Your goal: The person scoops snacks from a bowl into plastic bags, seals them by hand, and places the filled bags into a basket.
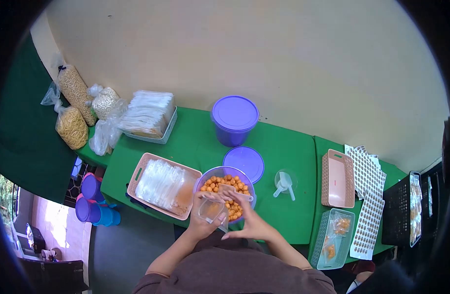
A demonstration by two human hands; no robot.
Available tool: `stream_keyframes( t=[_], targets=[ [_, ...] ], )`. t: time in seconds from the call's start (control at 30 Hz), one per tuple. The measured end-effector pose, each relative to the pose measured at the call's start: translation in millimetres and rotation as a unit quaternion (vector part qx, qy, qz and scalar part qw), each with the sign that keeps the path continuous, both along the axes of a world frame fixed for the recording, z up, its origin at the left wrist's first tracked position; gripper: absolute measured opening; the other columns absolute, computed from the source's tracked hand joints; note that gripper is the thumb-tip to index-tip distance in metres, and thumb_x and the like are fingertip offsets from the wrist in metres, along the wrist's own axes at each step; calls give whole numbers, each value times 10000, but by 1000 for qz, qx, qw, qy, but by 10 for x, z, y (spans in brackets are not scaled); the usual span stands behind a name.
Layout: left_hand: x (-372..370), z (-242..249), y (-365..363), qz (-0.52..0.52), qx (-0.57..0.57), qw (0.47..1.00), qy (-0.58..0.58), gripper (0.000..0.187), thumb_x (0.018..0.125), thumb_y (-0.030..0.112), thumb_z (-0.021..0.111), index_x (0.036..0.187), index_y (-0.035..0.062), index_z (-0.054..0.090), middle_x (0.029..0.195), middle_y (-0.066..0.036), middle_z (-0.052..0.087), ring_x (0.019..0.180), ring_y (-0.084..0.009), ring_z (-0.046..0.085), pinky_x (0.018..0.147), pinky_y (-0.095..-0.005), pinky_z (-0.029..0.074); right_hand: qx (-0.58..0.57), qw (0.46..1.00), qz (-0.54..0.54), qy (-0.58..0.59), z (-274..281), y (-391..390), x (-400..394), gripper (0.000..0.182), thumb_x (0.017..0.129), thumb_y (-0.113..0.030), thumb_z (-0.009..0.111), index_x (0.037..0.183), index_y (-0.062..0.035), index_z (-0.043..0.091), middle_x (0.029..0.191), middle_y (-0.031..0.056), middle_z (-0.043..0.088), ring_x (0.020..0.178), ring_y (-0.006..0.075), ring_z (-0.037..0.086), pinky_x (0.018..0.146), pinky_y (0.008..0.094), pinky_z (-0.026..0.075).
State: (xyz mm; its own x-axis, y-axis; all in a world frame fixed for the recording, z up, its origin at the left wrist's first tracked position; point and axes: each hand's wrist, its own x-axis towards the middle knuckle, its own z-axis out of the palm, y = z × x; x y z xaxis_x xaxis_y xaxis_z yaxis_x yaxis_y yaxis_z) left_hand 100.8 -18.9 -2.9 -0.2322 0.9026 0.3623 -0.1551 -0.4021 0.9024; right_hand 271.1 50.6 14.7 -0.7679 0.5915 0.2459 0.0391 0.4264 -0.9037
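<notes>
Over the front of a purple tub [250, 182] full of round orange snacks [233, 211], my left hand [204, 221] is wrapped round a clear plastic bag [212, 209], its mouth facing up and some orange showing inside. My right hand [250, 223] is just right of the bag, its thumb and fingers spread apart. A scoop [228, 190] lies on the snacks beyond my fingers, its handle toward the tub's right rim; whether my right fingertips touch it is unclear.
A pink basket [147, 160] of clear bags stands at left, a purple lid [244, 165] behind the tub. Further right are two small scoops [285, 182], an empty pink basket [338, 182], a green basket [323, 240] with filled bags and sticker sheets [368, 223].
</notes>
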Motion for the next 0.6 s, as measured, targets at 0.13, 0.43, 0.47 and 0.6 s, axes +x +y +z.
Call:
stream_keyframes(
  t=[0.13, 0.43, 0.47, 0.6],
  targets=[
    [10, 52, -74, -14, -2, 995, -101, 435, 846, 172, 668, 1157, 103, 371, 1024, -96, 518, 1008, -251, 571, 928, -412, 459, -90, 996, 16, -16, -239, -144, -97, 936, 747, -181, 796, 1476, -79, 219, 1418, 199, 417, 1345, 346, 388, 1099, 432, 325],
    [-562, 161, -91, 226, 26, 973, 49, 462, 864, 153, 654, 1227, 83, 376, 1089, -108, 530, 1038, -242, 584, 930, -385, 456, 181, 958, -180, -129, -444, 63, -32, 489, 818, -178, 690, 1257, -26, 537, 1102, 158, 582, 1016, 330, 528, 884, 446, 400],
    [-611, 116, -94, 226, 26, 973, 48, 462, 864, 153, 654, 1227, 83, 376, 1089, -108, 530, 1038, -242, 584, 930, -385, 456, 181, 958, -180, -130, -481, 133, -21, 489, 818, -178, 690, 1257, -26, 537, 1102, 158, 582, 1016, 330, 528, 884, 446, 400],
    [-662, 22, -67, 260, -70, 956, 115, 434, 831, 1, 655, 1196, 49, 425, 1133, -104, 526, 1089, -219, 560, 978, -367, 425, 292, 872, -242, -311, -709, 324, -31, 358, 814, -231, 683, 1104, -27, 632, 1083, 119, 604, 1093, 281, 477, 930, 479, 310]
  ],
)
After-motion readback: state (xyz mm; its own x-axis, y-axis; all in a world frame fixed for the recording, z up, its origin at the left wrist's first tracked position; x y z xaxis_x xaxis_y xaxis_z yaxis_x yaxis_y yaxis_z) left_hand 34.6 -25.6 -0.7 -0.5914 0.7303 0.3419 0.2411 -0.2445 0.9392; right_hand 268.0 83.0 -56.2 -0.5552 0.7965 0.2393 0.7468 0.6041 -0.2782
